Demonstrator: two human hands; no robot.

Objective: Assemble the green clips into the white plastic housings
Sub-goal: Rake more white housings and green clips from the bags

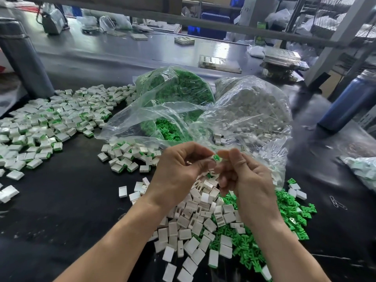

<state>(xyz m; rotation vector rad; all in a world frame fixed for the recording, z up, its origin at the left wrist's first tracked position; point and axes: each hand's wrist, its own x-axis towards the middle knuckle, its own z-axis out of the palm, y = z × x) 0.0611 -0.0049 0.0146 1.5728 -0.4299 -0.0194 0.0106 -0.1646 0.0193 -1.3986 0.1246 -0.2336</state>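
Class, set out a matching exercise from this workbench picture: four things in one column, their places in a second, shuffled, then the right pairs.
Things:
1. bag of green clips
2. paper clips
3. pile of assembled housings
4. green clip

Places:
A. pinched between both hands
B. far left of the table
C. behind the hands, left of the bag of white housings
D. right of the loose green clips

Pairs: 1-C, 2-D, 3-B, 4-A

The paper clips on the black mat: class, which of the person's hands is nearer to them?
Right. The right hand is up left of the paper clips, at the frame's middle; the left hand lies farther left, beyond the right one.
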